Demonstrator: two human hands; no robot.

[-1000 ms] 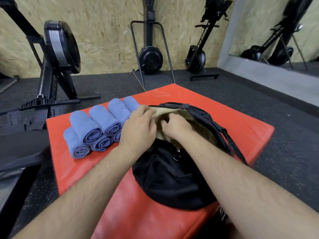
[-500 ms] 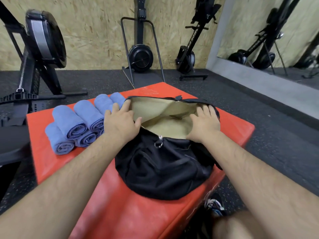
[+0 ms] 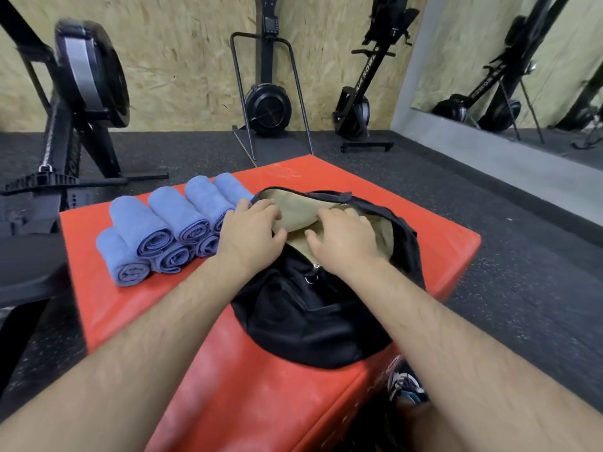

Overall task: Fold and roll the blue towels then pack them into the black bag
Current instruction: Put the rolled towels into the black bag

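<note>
Blue towels (image 3: pixel 169 233) rolled, stacked in two tiers on the red surface (image 3: pixel 244 386), just left of the black bag (image 3: pixel 310 314); none held, none seen inside; bag lying open, tan lining (image 3: pixel 293 203) exposed; left hand (image 3: pixel 251 236) at the mouth's left rim, fingers (image 3: pixel 264 208) curled over the edge, holding it; right hand (image 3: pixel 342 238) inside the mouth, fingers spread on the lining, gripping nothing; step judged: opening the bag for packing; next: short reach left to the nearest roll, just beside the left fingers.
</note>
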